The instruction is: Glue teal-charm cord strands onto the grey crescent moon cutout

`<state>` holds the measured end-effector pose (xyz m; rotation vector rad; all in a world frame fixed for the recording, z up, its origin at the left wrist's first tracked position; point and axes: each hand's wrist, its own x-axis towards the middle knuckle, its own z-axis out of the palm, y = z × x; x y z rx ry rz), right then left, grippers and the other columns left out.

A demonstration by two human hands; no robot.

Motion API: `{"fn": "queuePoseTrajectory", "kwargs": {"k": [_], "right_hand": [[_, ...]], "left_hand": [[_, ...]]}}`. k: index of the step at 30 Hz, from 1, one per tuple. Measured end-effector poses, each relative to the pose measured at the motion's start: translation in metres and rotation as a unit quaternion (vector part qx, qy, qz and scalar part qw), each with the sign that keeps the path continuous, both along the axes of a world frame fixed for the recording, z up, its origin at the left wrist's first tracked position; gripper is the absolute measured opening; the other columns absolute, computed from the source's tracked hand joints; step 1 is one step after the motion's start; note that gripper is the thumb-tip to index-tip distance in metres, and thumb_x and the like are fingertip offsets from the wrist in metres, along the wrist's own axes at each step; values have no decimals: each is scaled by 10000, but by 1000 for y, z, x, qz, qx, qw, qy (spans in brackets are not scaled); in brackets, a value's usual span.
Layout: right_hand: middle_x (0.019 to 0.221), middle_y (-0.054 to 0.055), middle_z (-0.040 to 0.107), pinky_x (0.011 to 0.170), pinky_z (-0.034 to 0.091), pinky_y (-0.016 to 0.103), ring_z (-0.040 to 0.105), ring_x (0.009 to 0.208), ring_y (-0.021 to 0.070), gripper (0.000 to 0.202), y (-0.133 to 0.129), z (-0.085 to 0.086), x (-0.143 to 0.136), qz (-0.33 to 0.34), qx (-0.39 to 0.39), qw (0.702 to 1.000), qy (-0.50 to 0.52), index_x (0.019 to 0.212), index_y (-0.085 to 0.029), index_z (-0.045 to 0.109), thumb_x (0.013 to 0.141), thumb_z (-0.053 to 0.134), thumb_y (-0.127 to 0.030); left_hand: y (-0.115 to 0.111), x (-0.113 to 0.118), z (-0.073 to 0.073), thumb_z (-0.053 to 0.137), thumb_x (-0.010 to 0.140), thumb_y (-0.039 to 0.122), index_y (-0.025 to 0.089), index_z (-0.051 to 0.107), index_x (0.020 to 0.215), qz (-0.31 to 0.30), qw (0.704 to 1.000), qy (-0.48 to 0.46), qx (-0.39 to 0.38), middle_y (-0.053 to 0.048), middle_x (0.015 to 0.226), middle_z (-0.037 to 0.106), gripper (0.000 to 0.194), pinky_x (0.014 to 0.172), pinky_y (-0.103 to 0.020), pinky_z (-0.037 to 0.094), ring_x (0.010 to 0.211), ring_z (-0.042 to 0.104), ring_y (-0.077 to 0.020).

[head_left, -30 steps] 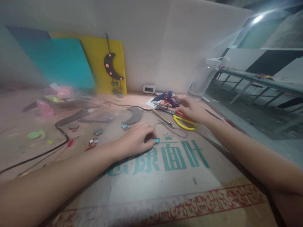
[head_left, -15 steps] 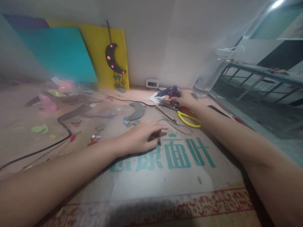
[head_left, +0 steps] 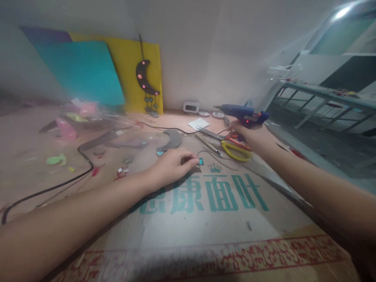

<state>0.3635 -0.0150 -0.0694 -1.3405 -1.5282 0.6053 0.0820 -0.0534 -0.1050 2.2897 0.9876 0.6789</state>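
Note:
My left hand (head_left: 173, 166) pinches a small teal piece (head_left: 201, 161) between thumb and fingertips, low over the printed cardboard (head_left: 176, 231). Just behind it lies a grey crescent (head_left: 173, 140). At the right, my right hand (head_left: 242, 133) is closed round the handle of a blue glue gun (head_left: 242, 112), held up with its nozzle pointing left. Below that hand lie scissors with yellow and orange handles (head_left: 236, 152), and a thin stick tool (head_left: 209, 145) is beside their blades. A thin cord (head_left: 226, 160) curls in front.
A white digital clock (head_left: 190, 107) and a white paper square (head_left: 199, 124) stand and lie near the wall. A dark crescent ornament (head_left: 142, 76) hangs before a yellow sheet (head_left: 154, 58). A black cable (head_left: 67, 181) and scraps lie left.
My right hand has lifted the blue glue gun up and to the right, off the white paper. My left fingers have closed on the teal piece. The view has shifted slightly.

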Motion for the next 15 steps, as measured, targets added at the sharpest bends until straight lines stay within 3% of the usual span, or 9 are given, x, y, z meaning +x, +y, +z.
{"fn": "queuePoseTrajectory", "kwargs": {"k": [3,8,13,15], "right_hand": [[1021,99,772,806,627,455,748,798,258,331,-32,-6,-2,56,11,998,-12,935,-219,724,841,733,-537],[948,64,784,855,616,448,753,861,269,340,-63,-18,-8,88,15,989,-120,1059,-260,757,919,647,-550],[766,28,738,567,548,345,629,522,170,348,-71,-16,-14,66,6,978,-199,985,-256,749,940,581,-558],[714,26,703,573,534,351,618,526,175,372,-71,-13,-11,81,11,968,-236,927,-243,744,920,597,-585]], "left_hand": [[3,-2,2,550,967,369,187,755,876,-9,999,40,23,-40,891,766,289,768,-297,450,843,668,-193],[7,-7,2,598,952,423,193,754,856,-26,997,79,3,-18,809,740,294,707,-285,419,756,636,-170],[5,-10,2,593,970,400,192,743,867,-26,996,87,19,-35,855,741,277,768,-306,416,835,637,-195],[3,-10,3,577,978,356,179,733,898,-27,994,99,32,-53,895,741,249,805,-326,413,872,632,-210]]}}
